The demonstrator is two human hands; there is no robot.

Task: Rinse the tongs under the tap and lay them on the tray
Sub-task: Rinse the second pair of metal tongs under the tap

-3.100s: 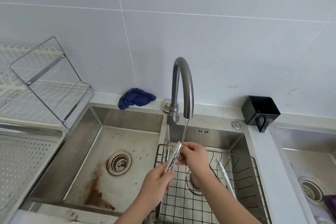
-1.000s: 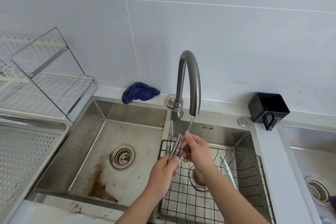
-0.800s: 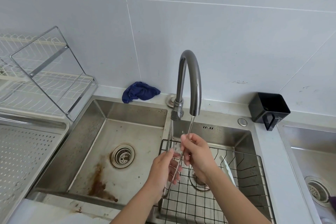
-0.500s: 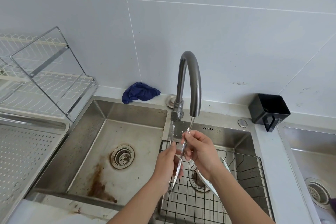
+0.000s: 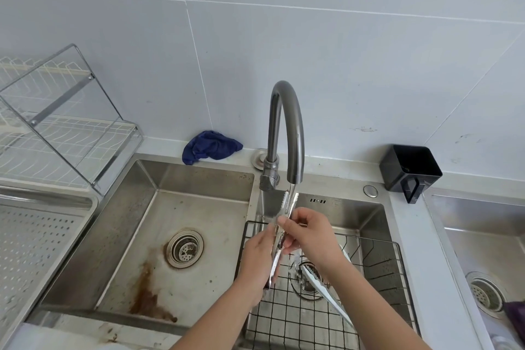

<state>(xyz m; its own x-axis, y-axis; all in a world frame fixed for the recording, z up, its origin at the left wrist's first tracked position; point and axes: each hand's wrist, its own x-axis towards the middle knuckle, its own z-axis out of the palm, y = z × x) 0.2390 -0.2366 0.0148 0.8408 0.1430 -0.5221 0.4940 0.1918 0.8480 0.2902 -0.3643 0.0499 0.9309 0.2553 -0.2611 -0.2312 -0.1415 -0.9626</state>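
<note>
Steel tongs (image 5: 285, 209) stand almost upright under the grey curved tap (image 5: 287, 128), their toothed tips in a thin stream of running water. My left hand (image 5: 257, 257) grips the lower handle end. My right hand (image 5: 308, 233) pinches the middle of the tongs with thumb and fingers. Both hands are over the right sink basin with its black wire rack (image 5: 377, 261). The perforated steel tray (image 5: 31, 244) lies at the far left. A second utensil (image 5: 326, 290), pale and toothed, rests in the rack below my right forearm.
The left sink basin (image 5: 147, 239) has a drain and a rust stain. A blue cloth (image 5: 210, 146) lies on the ledge behind it. A wire dish rack (image 5: 56, 128) stands above the tray. A black holder (image 5: 409, 169) sits at the right, beside another sink (image 5: 483, 250).
The tongs have been raised so their tips are nearer the spout, in the stream. My right hand slid along the tongs while rubbing them. My left hand has stayed on the handle.
</note>
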